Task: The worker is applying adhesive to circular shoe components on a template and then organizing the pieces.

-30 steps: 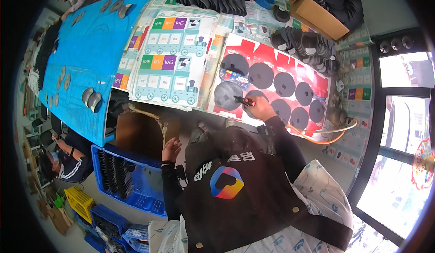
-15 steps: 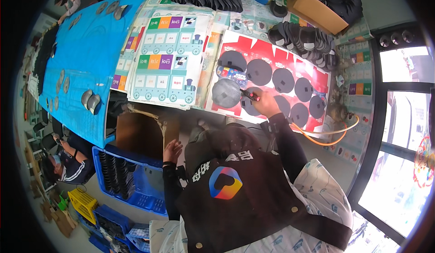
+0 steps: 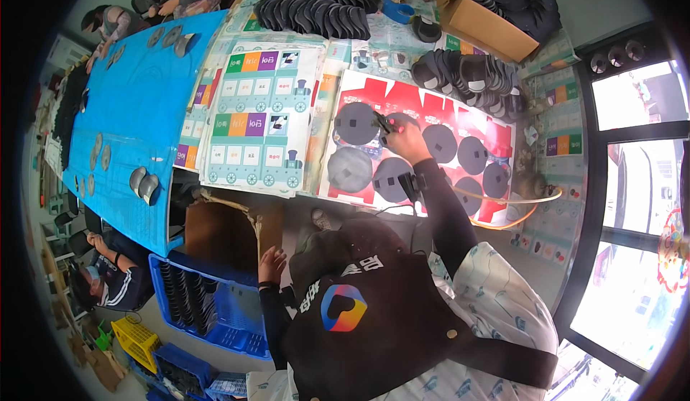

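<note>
My right hand (image 3: 407, 142) is closed around a black spray gun (image 3: 384, 123), its nozzle end over the edge of a dark round disc (image 3: 353, 123). Several such discs, each with a small square mark, lie on a red and white printed sheet (image 3: 381, 85). Nearest me on the left of that sheet is a paler grey disc (image 3: 350, 169). My right hand and forearm partly cover other discs. Down by my lap, my left hand (image 3: 272, 265) is held in the air with loosely parted fingers and nothing in it.
Curved dark pieces (image 3: 313, 16) stand in rows behind, near a cardboard box (image 3: 489, 24). Printed train sheets (image 3: 259, 117) and a blue-covered table (image 3: 144, 113) are left. A blue crate (image 3: 241, 307) stands below. An orange hose (image 3: 521, 218) loops right. Other people sit at left.
My right hand has moved the spray gun away from the pale grey disc to the dark disc farther back. The view has shifted slightly. My left hand stays by my lap.
</note>
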